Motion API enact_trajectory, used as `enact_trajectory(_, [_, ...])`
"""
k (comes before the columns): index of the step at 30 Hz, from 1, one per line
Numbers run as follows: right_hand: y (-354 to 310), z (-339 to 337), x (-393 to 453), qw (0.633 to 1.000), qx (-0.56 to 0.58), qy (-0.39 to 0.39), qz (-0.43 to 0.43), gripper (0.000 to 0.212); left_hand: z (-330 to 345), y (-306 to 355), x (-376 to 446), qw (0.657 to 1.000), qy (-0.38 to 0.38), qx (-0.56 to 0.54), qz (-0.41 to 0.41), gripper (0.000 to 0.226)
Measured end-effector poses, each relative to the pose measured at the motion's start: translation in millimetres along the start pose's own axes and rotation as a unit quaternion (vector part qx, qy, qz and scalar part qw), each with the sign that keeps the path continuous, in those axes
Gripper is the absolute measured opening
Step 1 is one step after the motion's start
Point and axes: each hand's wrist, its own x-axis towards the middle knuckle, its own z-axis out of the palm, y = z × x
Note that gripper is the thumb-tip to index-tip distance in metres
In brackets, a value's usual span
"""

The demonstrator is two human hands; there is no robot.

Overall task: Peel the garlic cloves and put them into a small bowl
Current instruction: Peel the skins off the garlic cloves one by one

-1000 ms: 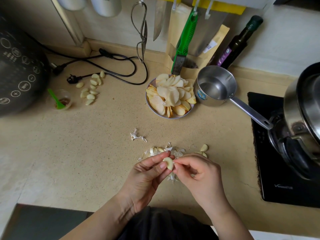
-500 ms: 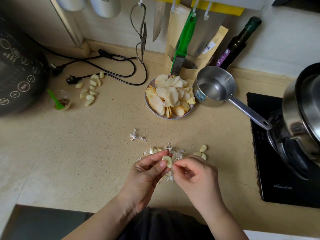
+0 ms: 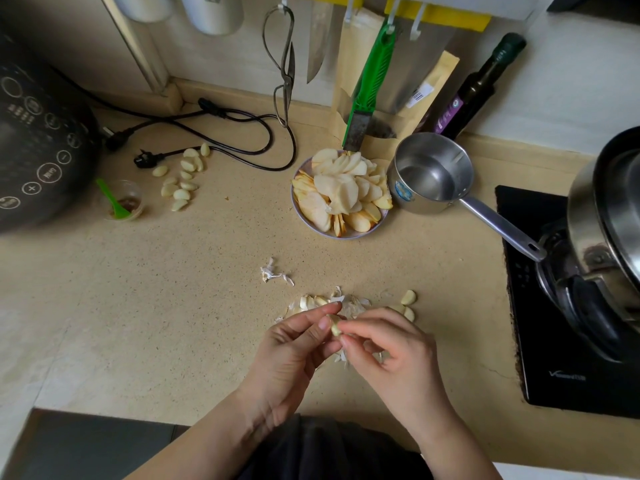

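Speckled beige kitchen counter [image 3: 173,306], seen from above, wall behind.

Far left: dark cooker [image 3: 38,147] with round buttons; black power cord [image 3: 214,133] looped on the counter beside it. In front of the cooker, a small clear cup [image 3: 123,199] holding a green spoon [image 3: 112,199].

Left of centre: loose group of peeled garlic cloves [image 3: 180,178] lying on the counter, near the cord's plug.

Centre, back: scissors [image 3: 282,71], a knife [image 3: 317,46] and a green-handled tool [image 3: 369,88] hanging on the wall. Below them, a plate [image 3: 349,233] heaped with pale fruit slices.

Centre, front: scrap of garlic skin [image 3: 273,273] lying alone; nearer the person, a pile of skins and unpeeled cloves [image 3: 329,303].

Left hand [image 3: 294,355]: thumb and fingers pinching one garlic clove [image 3: 335,325] above the pile. Right hand [image 3: 398,355]: fingertips curled onto the same clove from the other side. Clove is held between both hands, off the counter.

Right of the hands: three peeled cloves [image 3: 408,303] on the counter.

Right, back: steel saucepan [image 3: 433,174] with water, just beside the plate; dark bottle [image 3: 481,84] against the wall.

Far right: black hob [image 3: 554,341] carrying a steel pot [image 3: 606,216].
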Motion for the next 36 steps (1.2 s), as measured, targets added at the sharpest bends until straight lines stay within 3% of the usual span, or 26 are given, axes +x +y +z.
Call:
enact_trajectory(5, [-2, 0, 2, 0.992, -0.116, 0.002, -0.058, 0.004, -1, 1, 1, 0.999, 0.011, 0.036, -0.018, 0.025])
enact_trajectory(9, [-2, 5, 2, 0.98, -0.175, 0.021, -0.09, 0.019, -1, -2, 2, 0.999, 0.023, 0.04, -0.017, 0.026])
enact_trajectory(13, [3, 9, 1, 0.978, -0.182, 0.04, -0.091, 0.016, -1, -2, 2, 0.999, 0.008, 0.006, -0.039, 0.03])
enact_trajectory(20, [12, 5, 1, 0.983, -0.164, 0.065, -0.053, 0.01, 0, 6, 1, 0.991, -0.041, -0.076, -0.104, 0.032])
enact_trajectory(24, [26, -4, 0, 0.979, -0.184, 0.093, 0.004, 0.012, -1, 9, -2, 0.981, -0.066, -0.125, -0.133, 0.03])
enact_trajectory(29, [31, 3, -4, 0.979, -0.176, 0.072, 0.075, 0.011, 0, 10, -2, 0.975, -0.089, -0.151, -0.135, 0.033])
enact_trajectory(36, [29, 6, -5, 0.989, -0.069, 0.073, 0.108, 0.015, 0, 9, 0, 0.984, -0.046, -0.124, -0.117, 0.028])
